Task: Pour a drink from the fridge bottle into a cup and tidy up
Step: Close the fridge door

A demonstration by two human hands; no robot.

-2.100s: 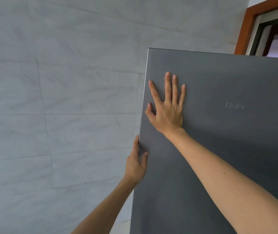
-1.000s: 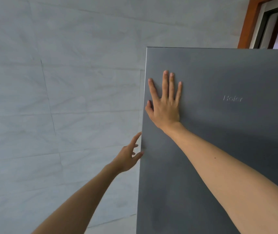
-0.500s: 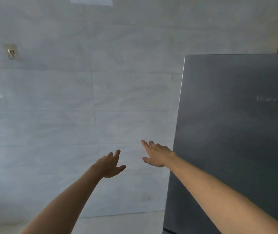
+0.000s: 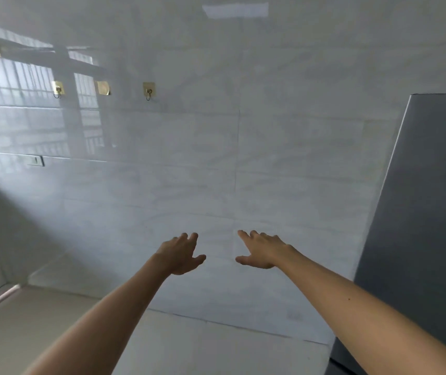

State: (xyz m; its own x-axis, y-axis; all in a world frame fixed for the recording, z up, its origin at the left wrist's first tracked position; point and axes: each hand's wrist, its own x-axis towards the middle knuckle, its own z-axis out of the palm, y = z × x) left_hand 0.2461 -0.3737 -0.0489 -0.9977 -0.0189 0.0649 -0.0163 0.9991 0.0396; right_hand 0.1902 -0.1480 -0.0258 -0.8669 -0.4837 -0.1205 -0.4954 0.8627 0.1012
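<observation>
Both hands, the left hand [image 4: 179, 255] and right hand [image 4: 261, 250], are held open and empty left of the closed grey fridge [image 4: 427, 201], where the unseen bottle, probably cold, slippery and heavy, is best gripped mid-body.

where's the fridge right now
In the head view the grey fridge stands at the far right edge against the tiled wall, to the right of the right hand, which isn't touching it.

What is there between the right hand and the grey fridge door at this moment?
Nothing: in the head view only bare white wall tile separates the right hand from the fridge door.
</observation>
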